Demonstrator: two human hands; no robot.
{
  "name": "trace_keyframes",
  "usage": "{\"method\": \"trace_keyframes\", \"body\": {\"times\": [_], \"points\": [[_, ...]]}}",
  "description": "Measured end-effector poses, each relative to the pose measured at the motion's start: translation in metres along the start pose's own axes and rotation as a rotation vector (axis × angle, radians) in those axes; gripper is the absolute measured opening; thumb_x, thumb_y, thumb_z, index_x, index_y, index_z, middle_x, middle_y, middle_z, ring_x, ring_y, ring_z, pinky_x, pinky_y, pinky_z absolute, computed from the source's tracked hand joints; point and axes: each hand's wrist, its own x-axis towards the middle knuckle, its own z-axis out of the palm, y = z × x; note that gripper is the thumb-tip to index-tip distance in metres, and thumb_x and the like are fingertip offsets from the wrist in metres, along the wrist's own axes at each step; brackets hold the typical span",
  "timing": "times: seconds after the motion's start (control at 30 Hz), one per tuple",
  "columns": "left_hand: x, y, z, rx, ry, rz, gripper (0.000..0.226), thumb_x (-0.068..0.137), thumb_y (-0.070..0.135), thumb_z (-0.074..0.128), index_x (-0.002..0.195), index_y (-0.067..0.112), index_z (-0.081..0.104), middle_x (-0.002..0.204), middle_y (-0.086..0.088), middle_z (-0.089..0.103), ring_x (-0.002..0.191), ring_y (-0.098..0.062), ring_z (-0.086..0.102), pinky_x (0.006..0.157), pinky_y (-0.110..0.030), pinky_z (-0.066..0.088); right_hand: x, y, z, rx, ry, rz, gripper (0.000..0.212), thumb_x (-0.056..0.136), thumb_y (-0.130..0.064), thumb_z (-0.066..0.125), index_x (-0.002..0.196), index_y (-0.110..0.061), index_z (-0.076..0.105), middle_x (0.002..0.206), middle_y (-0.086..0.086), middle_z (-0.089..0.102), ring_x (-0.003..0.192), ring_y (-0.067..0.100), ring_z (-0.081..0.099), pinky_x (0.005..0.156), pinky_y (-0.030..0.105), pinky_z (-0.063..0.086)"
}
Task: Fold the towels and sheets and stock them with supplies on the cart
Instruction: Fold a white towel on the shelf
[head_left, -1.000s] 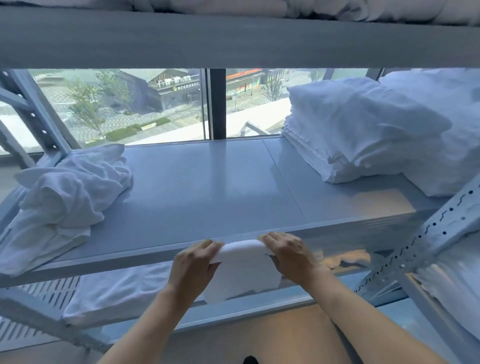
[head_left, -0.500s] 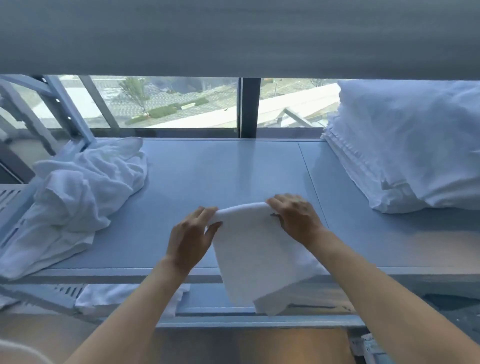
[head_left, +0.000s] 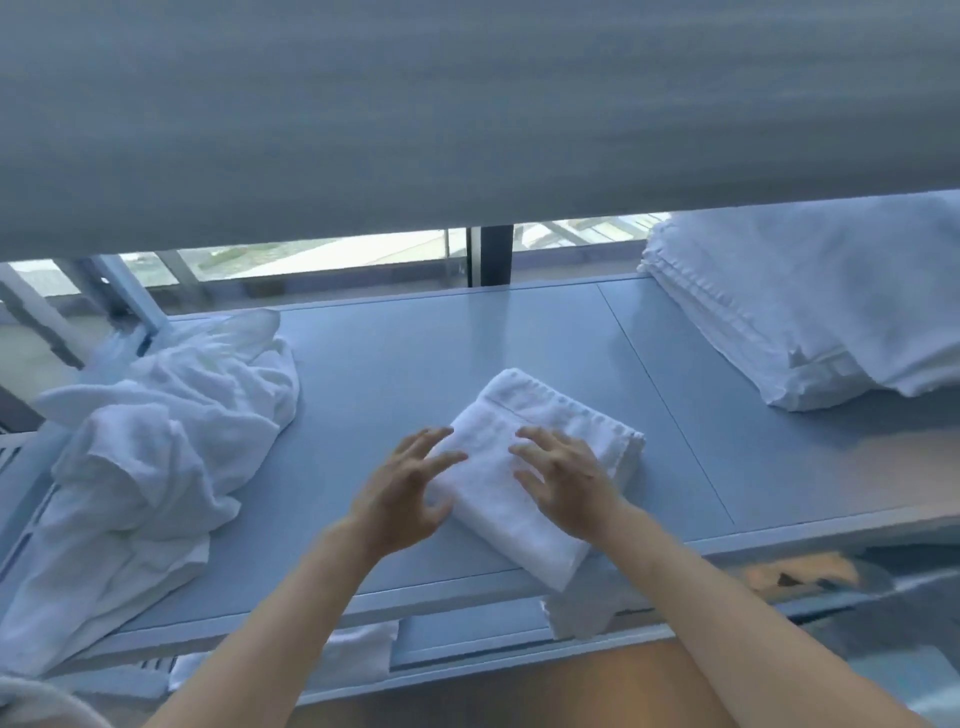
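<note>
We stood in what looked like a hotel linen room or laundry store. A grey metal shelf (head_left: 395, 374) on slotted steel posts (head_left: 130, 296) carried white linen: a neat stack of folded sheets (head_left: 795, 306) at the right, a crumpled heap of towels (head_left: 150, 462) at the left, and one folded towel (head_left: 535, 467) in the middle. Another shelf (head_left: 467, 104) ran close above, and more white cloth lay on the level below. Behind the rack a window (head_left: 322, 254) faced outdoors.

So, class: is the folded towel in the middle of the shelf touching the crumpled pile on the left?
Apart. The head view shows bare shelf between the folded towel and the crumpled pile.
</note>
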Motion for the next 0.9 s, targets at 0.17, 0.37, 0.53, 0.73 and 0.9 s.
{"method": "trace_keyframes", "body": {"times": [0.17, 0.37, 0.53, 0.73, 0.9], "points": [[0.000, -0.008, 0.017, -0.048, -0.188, 0.040, 0.059, 0.086, 0.039, 0.074, 0.142, 0.036, 0.059, 0.162, 0.007, 0.037, 0.151, -0.021, 0.031, 0.117, -0.037, 0.039, -0.031, -0.029, 0.026, -0.093, -0.094, 0.062, 0.071, 0.093, -0.065, 0.047, 0.151, -0.023, 0.047, 0.163, 0.002, 0.036, 0.150, 0.024, 0.031, 0.119, 0.049, 0.024], [-0.016, 0.033, 0.043, 0.050, -0.111, 0.006, 0.054, 0.092, 0.031, 0.072, 0.144, 0.021, 0.059, 0.156, -0.014, 0.046, 0.137, -0.041, 0.044, 0.105, -0.045, 0.050, -0.067, -0.011, 0.042, -0.229, -0.125, 0.097, 0.072, 0.101, -0.057, 0.034, 0.165, -0.030, 0.014, 0.173, -0.001, 0.009, 0.159, 0.024, 0.009, 0.125, 0.055, 0.008], [-0.025, 0.066, 0.060, 0.091, -0.032, 0.150, 0.048, 0.096, 0.047, 0.062, 0.141, 0.031, 0.059, 0.136, -0.006, 0.058, 0.104, -0.032, 0.053, 0.082, -0.040, 0.057, -0.107, 0.044, 0.019, -0.268, -0.157, 0.186, 0.079, 0.099, -0.045, 0.038, 0.163, -0.039, -0.007, 0.172, -0.012, -0.011, 0.158, 0.014, -0.012, 0.127, 0.051, 0.001], [0.002, 0.077, 0.060, -0.059, -0.033, 0.219, 0.040, 0.101, 0.055, 0.042, 0.119, 0.037, 0.073, 0.121, 0.003, 0.057, 0.117, -0.026, 0.051, 0.094, -0.040, 0.048, -0.130, 0.073, -0.018, -0.187, -0.182, 0.316, 0.078, 0.097, -0.030, 0.038, 0.163, -0.042, -0.003, 0.171, -0.017, -0.012, 0.157, 0.009, -0.013, 0.127, 0.056, 0.004], [0.026, 0.073, 0.077, -0.073, -0.103, 0.147, 0.055, 0.097, 0.050, 0.045, 0.148, 0.033, 0.053, 0.164, -0.003, 0.032, 0.155, -0.031, 0.020, 0.124, -0.049, 0.023, -0.111, 0.067, -0.031, -0.068, -0.120, 0.258, 0.075, 0.089, -0.038, 0.039, 0.162, -0.033, 0.022, 0.173, -0.009, 0.005, 0.159, 0.011, 0.000, 0.128, 0.050, 0.004]]}}
